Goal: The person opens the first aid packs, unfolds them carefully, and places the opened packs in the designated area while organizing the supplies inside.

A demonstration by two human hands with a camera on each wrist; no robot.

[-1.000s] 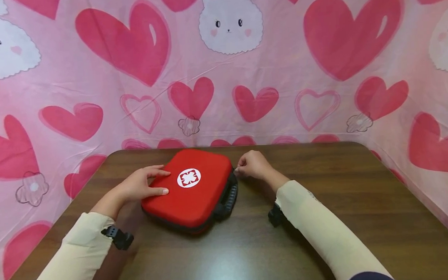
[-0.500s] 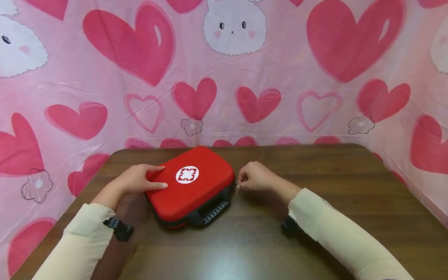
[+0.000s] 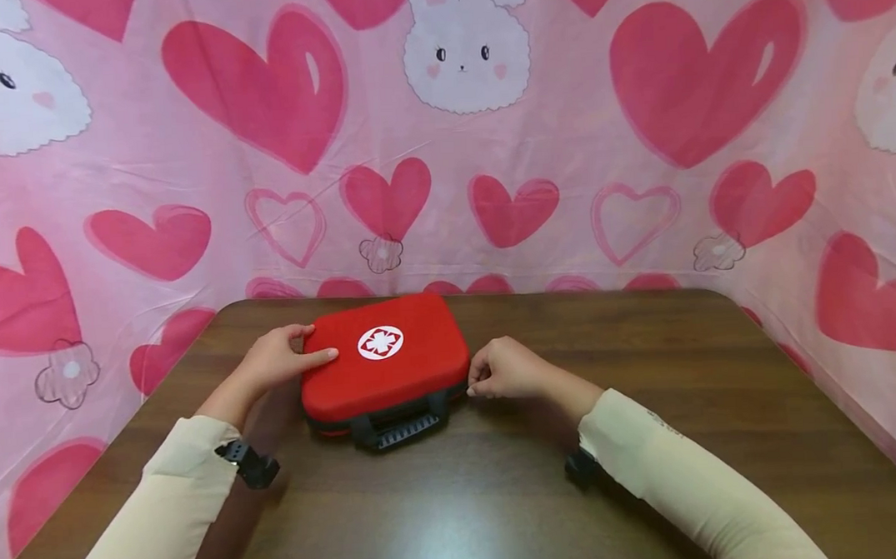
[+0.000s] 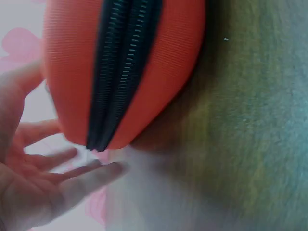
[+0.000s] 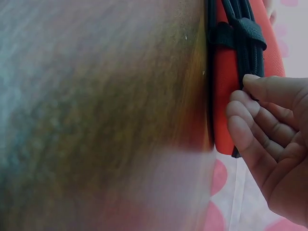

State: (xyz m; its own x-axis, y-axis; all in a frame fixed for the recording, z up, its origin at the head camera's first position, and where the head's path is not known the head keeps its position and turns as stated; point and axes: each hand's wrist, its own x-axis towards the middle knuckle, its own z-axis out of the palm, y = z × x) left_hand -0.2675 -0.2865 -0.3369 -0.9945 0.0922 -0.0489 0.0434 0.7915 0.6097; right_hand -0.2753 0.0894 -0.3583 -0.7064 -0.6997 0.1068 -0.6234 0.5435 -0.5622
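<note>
A red first-aid case (image 3: pixel 414 364) with a white round emblem (image 3: pixel 381 342) lies on the wooden table, its black handle (image 3: pixel 404 431) toward me. My left hand (image 3: pixel 274 358) steadies its left end, thumb on the lid and the other fingers spread loosely at the side. Black zipper teeth (image 4: pixel 120 72) run round that end in the left wrist view. At the right front corner my right hand (image 3: pixel 508 369) pinches the zipper pull between thumb and forefinger; the fingertips hide most of it. In the right wrist view a black strap (image 5: pixel 250 32) crosses the zipper close by.
The brown tabletop (image 3: pixel 649 404) extends to both sides and in front of the case. A pink cloth (image 3: pixel 560 99) with hearts and rabbits hangs behind and beside the table. Small black cameras (image 3: pixel 255 469) sit at both wrists.
The case has turned clockwise, bringing its handle from the right side round to the front. My right hand has come nearer to me with the zipper; my left hand stays at the left end.
</note>
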